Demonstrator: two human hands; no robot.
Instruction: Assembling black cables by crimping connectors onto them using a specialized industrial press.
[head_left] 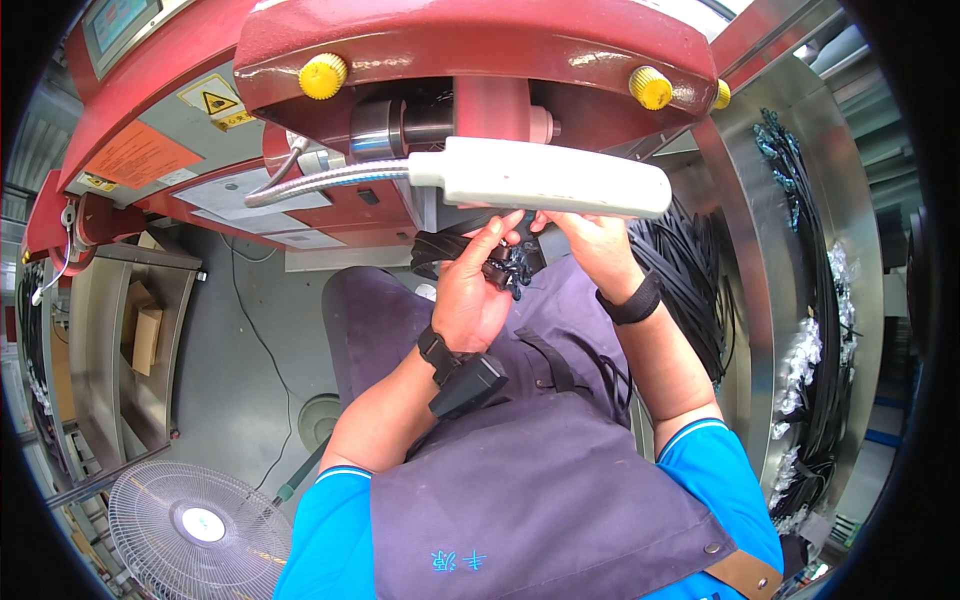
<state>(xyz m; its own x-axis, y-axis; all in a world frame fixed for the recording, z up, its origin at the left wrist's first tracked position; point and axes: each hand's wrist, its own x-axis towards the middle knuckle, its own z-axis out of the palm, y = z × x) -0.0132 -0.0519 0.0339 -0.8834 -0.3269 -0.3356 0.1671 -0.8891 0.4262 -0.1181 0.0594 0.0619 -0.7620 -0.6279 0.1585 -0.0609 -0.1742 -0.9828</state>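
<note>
My left hand [472,297] is closed round a bundle of black straps [437,247], and their dark, bluish ends stick out by the fingers. Close beside it, my right hand [603,255] is closed too, its fingertips meeting the left ones just under a white lamp [560,178]. What the right fingers pinch is partly hidden by the lamp and too small to name. Beyond the lamp sits the red machine [480,40], with a reddish roller or belt [491,108] blurred at its middle.
More black straps [690,290] hang right of my right forearm. A metal trough [765,330] at the right holds bundles with plastic-wrapped ends. The lamp's flexible metal neck [330,180] comes from the left. A fan [200,525] stands at lower left; a cable [262,345] runs across the floor.
</note>
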